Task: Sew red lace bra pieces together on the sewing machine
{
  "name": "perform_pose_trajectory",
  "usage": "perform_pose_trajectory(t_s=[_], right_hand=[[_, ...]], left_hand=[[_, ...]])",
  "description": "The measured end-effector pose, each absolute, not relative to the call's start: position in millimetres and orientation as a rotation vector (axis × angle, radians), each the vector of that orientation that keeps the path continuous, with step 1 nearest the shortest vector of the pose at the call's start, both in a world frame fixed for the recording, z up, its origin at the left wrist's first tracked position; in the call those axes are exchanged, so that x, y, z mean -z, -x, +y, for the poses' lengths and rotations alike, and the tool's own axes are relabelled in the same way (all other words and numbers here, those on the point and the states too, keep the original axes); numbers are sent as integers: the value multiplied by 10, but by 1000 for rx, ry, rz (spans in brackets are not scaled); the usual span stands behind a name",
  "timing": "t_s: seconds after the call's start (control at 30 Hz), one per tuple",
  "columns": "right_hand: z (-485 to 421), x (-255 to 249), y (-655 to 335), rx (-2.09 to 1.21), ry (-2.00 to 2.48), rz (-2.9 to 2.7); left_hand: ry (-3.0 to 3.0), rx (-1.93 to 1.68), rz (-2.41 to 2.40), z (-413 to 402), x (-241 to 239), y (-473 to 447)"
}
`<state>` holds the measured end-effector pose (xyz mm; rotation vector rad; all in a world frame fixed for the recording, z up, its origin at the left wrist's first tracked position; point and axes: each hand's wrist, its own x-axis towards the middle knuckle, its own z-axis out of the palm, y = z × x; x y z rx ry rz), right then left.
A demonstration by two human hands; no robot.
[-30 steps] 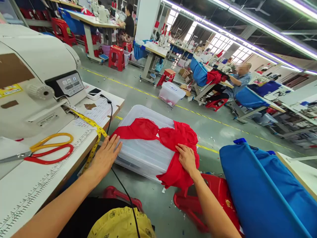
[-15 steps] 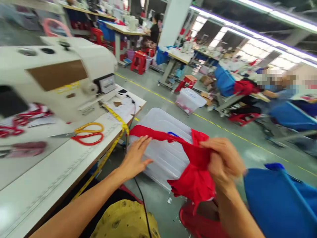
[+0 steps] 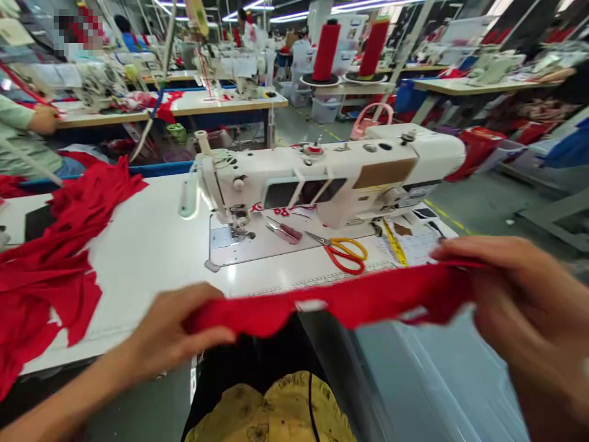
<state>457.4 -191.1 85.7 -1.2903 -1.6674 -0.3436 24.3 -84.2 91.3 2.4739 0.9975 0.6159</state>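
A strip of red fabric (image 3: 359, 298) is stretched between my two hands, above my lap and along the table's front edge. My left hand (image 3: 179, 325) is closed on its left end, thumb below and fingers on top. On the other end, my right hand (image 3: 515, 294), a little blurred, grips the cloth between thumb and fingers. A small white patch shows on the strip near its middle. Beyond it stands a white sewing machine (image 3: 340, 162). Scissors with orange and red handles (image 3: 343, 252) and thread snips (image 3: 285, 230) lie on the machine bed and table.
A heap of red fabric (image 3: 59, 245) covers the left of the white table (image 3: 151, 245). A yellow tape measure (image 3: 394, 242) lies by papers at the right. Red thread cones (image 3: 326, 52) stand behind the machine. A translucent bin (image 3: 442, 374) is below right. A co-worker's arm (image 3: 32, 116) shows at left.
My view has swung left from the bin and aisle to the sewing machine. My left hand, open before, now grips the strip; the right hand still holds the red fabric, now over the lap.
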Motion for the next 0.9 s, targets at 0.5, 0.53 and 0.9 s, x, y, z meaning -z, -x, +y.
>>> perform_pose_trajectory(t_s=[0.5, 0.53, 0.9], right_hand=[[-716, -405, -3028, -148, 926, -2292], [-614, -403, -2863, -184, 881, -2270], [-113, 97, -2354, -338, 1034, -2339]], left_hand=[[-2851, -854, 1200, -815, -250, 631], [-2809, -880, 1142, -705, -257, 527], [-2556, -630, 1375, -266, 218, 46]])
